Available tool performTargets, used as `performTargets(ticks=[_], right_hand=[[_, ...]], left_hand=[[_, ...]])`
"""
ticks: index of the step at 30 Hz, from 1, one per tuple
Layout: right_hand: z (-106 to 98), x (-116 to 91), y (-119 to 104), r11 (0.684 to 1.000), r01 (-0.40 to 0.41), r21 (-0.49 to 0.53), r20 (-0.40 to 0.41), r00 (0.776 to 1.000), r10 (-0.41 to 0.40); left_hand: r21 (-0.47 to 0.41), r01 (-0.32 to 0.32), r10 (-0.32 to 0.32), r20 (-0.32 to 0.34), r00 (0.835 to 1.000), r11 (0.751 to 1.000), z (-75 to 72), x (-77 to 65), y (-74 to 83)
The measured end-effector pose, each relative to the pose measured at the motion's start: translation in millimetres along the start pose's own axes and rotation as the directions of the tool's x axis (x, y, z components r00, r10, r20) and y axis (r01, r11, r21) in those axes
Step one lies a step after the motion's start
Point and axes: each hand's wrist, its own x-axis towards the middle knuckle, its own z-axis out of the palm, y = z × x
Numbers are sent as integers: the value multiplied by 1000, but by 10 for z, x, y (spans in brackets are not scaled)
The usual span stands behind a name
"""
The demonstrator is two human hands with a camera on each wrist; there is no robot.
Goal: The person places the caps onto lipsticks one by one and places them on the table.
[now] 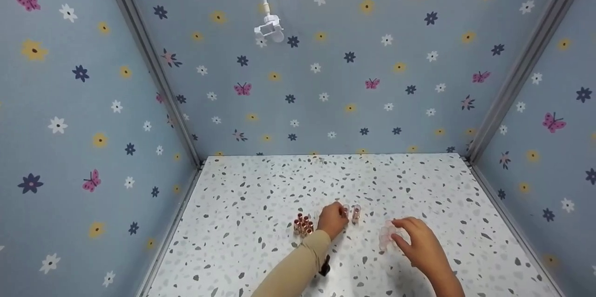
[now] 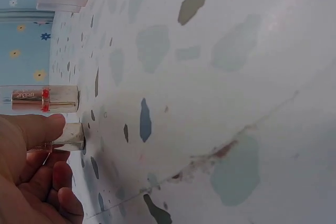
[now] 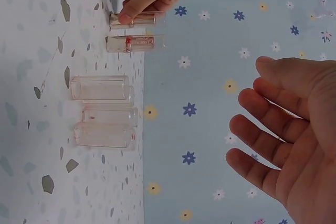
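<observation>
A little booth: flat blue flowery walls [image 1: 335, 78] left, right and far, around a white grey-speckled tabletop [image 1: 242, 246].

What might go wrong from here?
The left hand pinches a tube close beside a neighbouring tube, so it may knock that one over.
The sleeve sits near the clustered tubes and could brush them.
The clear cylinders stand close together near the right hand; a clumsy reach might topple several.

A floral-printed rear wall [image 1: 335, 83] is positioned at 12 o'clock, flanked by grey posts [image 1: 152, 59] at 10 and 2 o'clock. A white clamp [image 1: 271, 21] is suspended near 11:30. A speckled table [image 1: 247, 222] is located at 6 o'clock.
</observation>
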Motion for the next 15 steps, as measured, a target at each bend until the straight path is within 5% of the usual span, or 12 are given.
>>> performTargets(ticks=[6,15], right_hand=[[18,22,-1,1000,-7,9,9,1000,7],[47,16,47,1000,-23,-5,20,1000,23]], left_hand=[[14,24,-24,-38,999,1000,0,-50,-10],[3,26,-25,-99,995,1000,-95,-339,58]])
